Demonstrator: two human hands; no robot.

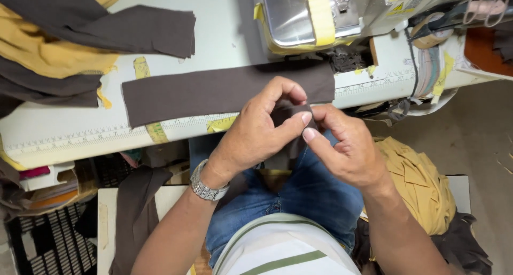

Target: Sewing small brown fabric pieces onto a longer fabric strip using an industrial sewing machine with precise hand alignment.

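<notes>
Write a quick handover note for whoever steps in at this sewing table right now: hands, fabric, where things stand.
Left hand and right hand: both pinch a small brown fabric piece between fingertips, above the lap.
A long brown strip lies flat on the table edge, under the sewing machine.
More brown and yellow fabric is piled at the table's far left; a yellow bundle sits by the right side.
Done: cannot tell. The held piece is not under the machine yet.

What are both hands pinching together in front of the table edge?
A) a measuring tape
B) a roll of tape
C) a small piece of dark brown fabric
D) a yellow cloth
C: the left hand and right hand meet on a dark brown fabric piece.
</notes>
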